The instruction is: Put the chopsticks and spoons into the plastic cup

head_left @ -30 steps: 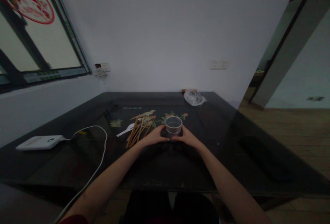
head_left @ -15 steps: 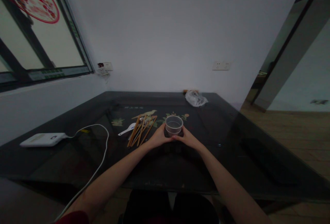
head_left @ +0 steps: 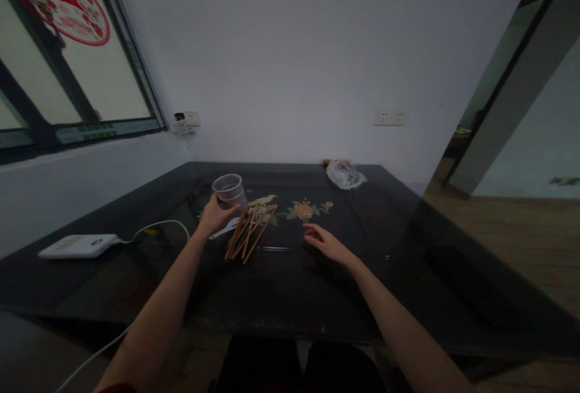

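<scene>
My left hand (head_left: 214,214) grips a clear plastic cup (head_left: 229,191) and holds it above the dark glass table (head_left: 290,284), just left of a loose bundle of wooden chopsticks (head_left: 249,232). A white spoon (head_left: 225,227) lies beside the chopsticks, partly under my left hand. My right hand (head_left: 324,242) rests on the table with its fingers stretched out and holds nothing, near the flower pattern (head_left: 304,209) under the glass.
A white power bank (head_left: 77,246) with a white cable (head_left: 154,227) lies at the table's left. A crumpled clear plastic bag (head_left: 345,174) sits at the far edge by the wall. A window is at left, a doorway at right.
My left hand has carried the cup from the table's middle up and to the left, past the chopsticks. My right hand has let go of the cup and stays on the table.
</scene>
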A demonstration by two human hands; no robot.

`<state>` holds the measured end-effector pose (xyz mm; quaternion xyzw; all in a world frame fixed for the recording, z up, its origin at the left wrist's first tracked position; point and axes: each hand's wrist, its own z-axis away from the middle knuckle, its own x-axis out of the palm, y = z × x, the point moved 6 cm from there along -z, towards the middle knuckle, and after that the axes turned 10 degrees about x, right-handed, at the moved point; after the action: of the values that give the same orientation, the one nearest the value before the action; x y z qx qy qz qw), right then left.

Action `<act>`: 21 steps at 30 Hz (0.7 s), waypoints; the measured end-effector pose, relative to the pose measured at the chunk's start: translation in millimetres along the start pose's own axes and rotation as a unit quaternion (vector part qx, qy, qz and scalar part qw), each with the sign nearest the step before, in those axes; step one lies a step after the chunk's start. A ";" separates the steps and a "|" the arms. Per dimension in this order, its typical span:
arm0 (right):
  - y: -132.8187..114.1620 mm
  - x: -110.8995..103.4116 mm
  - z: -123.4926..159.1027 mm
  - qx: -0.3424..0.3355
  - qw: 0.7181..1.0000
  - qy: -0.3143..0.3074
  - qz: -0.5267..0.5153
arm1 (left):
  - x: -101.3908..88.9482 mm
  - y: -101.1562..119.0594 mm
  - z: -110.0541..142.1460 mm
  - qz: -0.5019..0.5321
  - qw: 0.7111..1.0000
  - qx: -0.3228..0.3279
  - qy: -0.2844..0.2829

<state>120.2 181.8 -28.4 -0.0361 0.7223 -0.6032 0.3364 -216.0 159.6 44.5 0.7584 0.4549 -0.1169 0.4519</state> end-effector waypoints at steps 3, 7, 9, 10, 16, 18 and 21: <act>-0.2 0.0 0.7 0.000 1.000 -0.001 0.010 | -16.4 -42.1 5.3 -0.043 0.997 -0.065 0.012; -0.2 -1.1 1.2 -0.006 1.000 -0.001 0.017 | -17.8 -68.2 11.1 -0.069 0.992 -0.103 0.004; 0.1 -1.4 1.1 -0.005 1.000 -0.003 0.020 | -13.0 -73.8 13.0 -0.071 0.991 -0.114 -0.010; 0.1 -1.4 1.0 -0.005 1.000 -0.005 0.022 | -10.5 -75.8 13.7 -0.072 0.990 -0.117 -0.018; -4.5 -0.8 2.0 -0.008 0.999 -0.013 0.034 | -5.1 -85.7 17.0 -0.082 0.988 -0.125 -0.030; -5.6 -0.6 2.4 -0.005 0.999 -0.013 0.034 | -4.5 -85.8 17.7 -0.085 0.988 -0.125 -0.033; -5.5 -0.5 2.2 -0.001 0.999 -0.012 0.031 | -3.9 -81.9 18.2 -0.085 0.988 -0.123 -0.034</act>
<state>119.8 178.7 -23.4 -0.0212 0.7197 -0.5915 0.3630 -279.1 157.4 -11.0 0.6511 0.5133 -0.1234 0.5453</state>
